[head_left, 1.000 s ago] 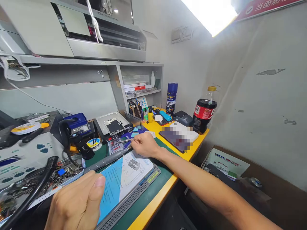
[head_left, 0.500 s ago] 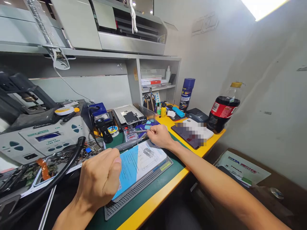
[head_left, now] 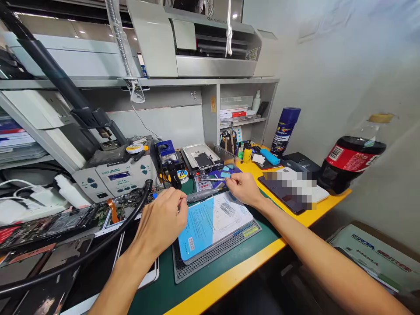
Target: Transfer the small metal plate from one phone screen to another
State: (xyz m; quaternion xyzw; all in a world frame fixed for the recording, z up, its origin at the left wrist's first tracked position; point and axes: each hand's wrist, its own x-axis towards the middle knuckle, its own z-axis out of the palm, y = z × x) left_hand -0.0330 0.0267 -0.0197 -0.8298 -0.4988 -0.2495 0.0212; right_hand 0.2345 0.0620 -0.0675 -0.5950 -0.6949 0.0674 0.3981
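A thick blue-and-white book or box [head_left: 200, 232] lies on a grey perforated mat [head_left: 216, 245] in front of me. My left hand [head_left: 166, 216] is closed by its left edge, thumb against the curled fingers; anything in them is hidden. Past the far right corner of the book, my right hand [head_left: 243, 188] is closed in a pinch. Metal tweezers [head_left: 213, 179] point left from near its fingertips, and I cannot tell whether they are held. Between both hands, along the book's far edge, lies a grey pen-shaped tool [head_left: 204, 195].
A soldering or hot-air station [head_left: 123, 175] stands left, its black hose [head_left: 131, 227] crossing loose circuit boards. Right of the green mat [head_left: 229, 262] are a dark tablet-like panel [head_left: 282, 194], a spray can [head_left: 285, 133] and a cola bottle [head_left: 351, 162].
My view has swung left, so everything appears further right and more of the left bench shows. Both hands look smaller; the left hand's fingers are turned more toward the book.
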